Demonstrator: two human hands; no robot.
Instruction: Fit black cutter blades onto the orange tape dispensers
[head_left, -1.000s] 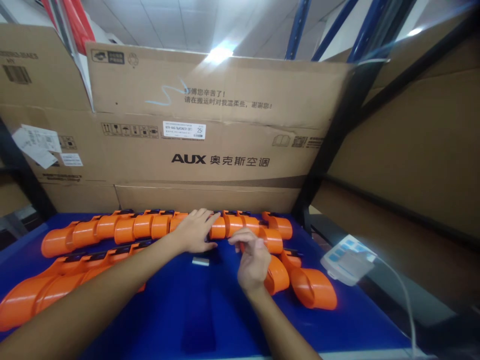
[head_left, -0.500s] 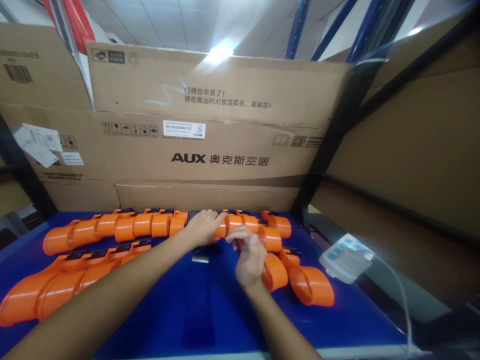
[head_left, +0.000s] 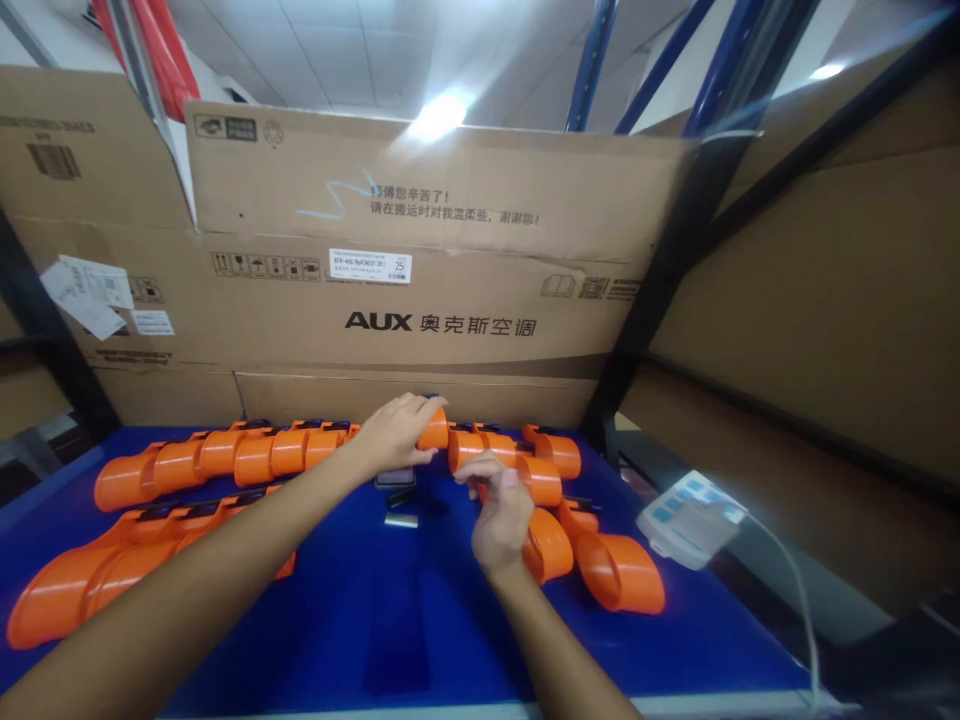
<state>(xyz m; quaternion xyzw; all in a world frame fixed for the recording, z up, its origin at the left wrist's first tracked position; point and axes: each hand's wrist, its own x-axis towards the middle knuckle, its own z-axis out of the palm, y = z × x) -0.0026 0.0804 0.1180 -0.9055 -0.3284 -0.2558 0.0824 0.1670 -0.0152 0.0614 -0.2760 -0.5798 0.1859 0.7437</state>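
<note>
My left hand (head_left: 401, 432) is closed round an orange ring-shaped piece (head_left: 433, 430) at the back middle of the blue table, its fingers over the top and its thumb underneath. My right hand (head_left: 501, 510) is held just to the right, its fingers curled beside several orange rings (head_left: 540, 480); whether it holds anything is hidden. Below my left hand lie a dark flat device (head_left: 395, 478) and a small silvery bar (head_left: 401, 520).
Two rows of orange rings (head_left: 124, 482) run along the left of the blue table (head_left: 337, 640). A white device with a cable (head_left: 690, 518) sits at the right edge. A cardboard panel (head_left: 442, 290) stands behind, between dark posts.
My left hand has lifted slightly, raising the orange piece from the back row and uncovering the dark device. My right hand has hardly moved. The view has shifted a little.
</note>
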